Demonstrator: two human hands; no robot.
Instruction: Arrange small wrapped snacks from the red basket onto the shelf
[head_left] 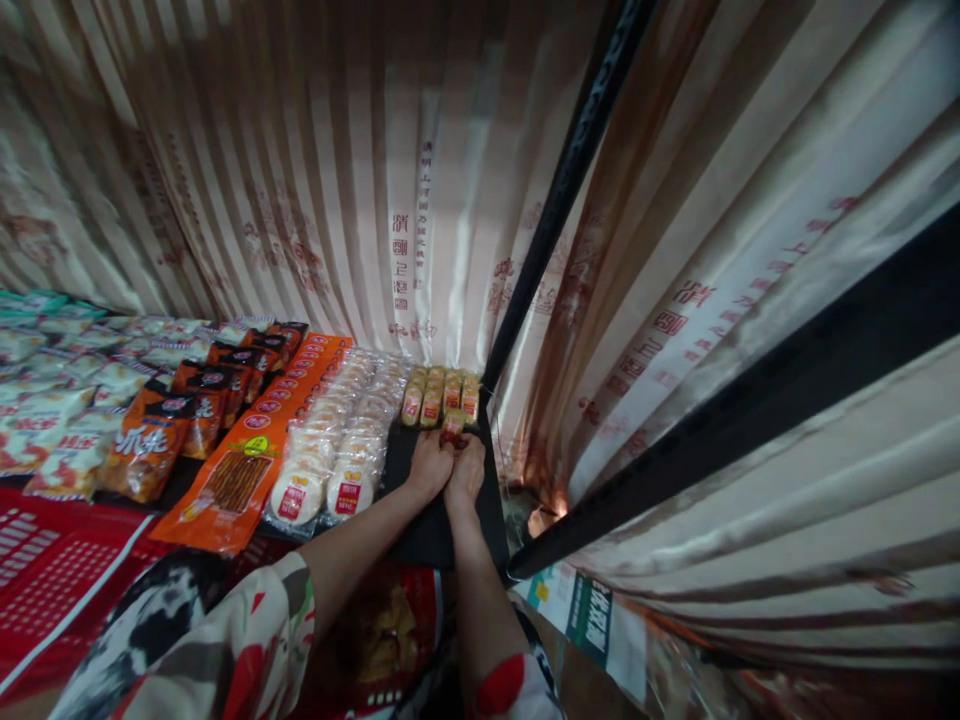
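Side by side over the dark shelf (420, 530), my left hand (430, 462) and my right hand (466, 468) close their fingers around one small snack packet (452, 428) with a yellow wrapper and a red label. Just beyond it stand several matching snack packets (431, 395) in short rows at the shelf's back corner. Left of my hands lie rows of round white crackers (349, 450) in clear wrap with red labels. My fingers partly cover the held packet.
An orange snack bag (240, 480) lies left of the crackers, then orange-and-black bags (154, 440) and white bags (60, 440). A black post (551, 220) rises at the shelf's right corner. Pleated curtains (330, 200) hang behind. Below left is a red basket (60, 580).
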